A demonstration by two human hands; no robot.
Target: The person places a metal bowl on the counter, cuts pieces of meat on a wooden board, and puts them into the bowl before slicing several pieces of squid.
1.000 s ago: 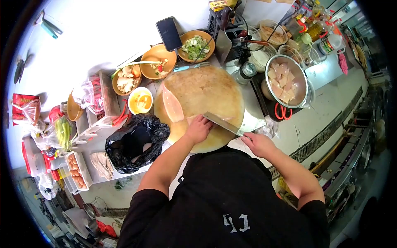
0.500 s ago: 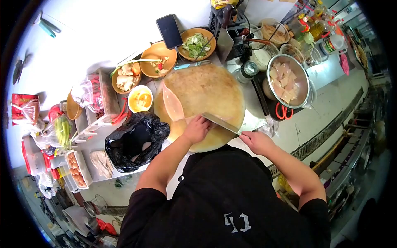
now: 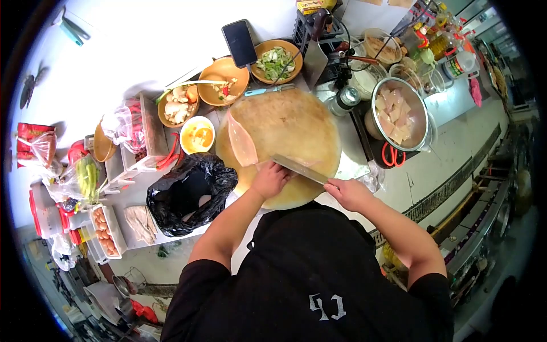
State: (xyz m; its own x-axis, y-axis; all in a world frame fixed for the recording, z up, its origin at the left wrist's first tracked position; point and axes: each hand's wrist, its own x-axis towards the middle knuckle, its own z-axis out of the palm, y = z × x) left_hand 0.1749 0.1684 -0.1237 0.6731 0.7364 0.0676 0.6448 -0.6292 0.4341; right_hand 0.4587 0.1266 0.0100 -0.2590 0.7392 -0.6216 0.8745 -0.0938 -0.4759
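My right hand (image 3: 346, 194) is closed round the handle of a cleaver (image 3: 302, 170), whose blade slants across the near part of a round wooden chopping board (image 3: 290, 122). Close to the blade's far end, my left hand (image 3: 271, 180) presses down with bent fingers on a pale piece of meat (image 3: 263, 165), mostly hidden under the hand and blade. Farther up the board at left lies a long, flat pink piece of meat (image 3: 242, 141), untouched by either hand.
A black-bagged bin (image 3: 162, 214) stands left of the board. Bowls, a phone (image 3: 239, 44) and a blue-handled knife (image 3: 262, 91) line the far side. At right are a shaker jar (image 3: 345, 101), a metal bowl (image 3: 424, 117) of meat pieces and red-handled scissors (image 3: 393, 155).
The cleaver and my right hand have shifted a little to the left. My left hand still presses in about the same place. The whole view has moved slightly.
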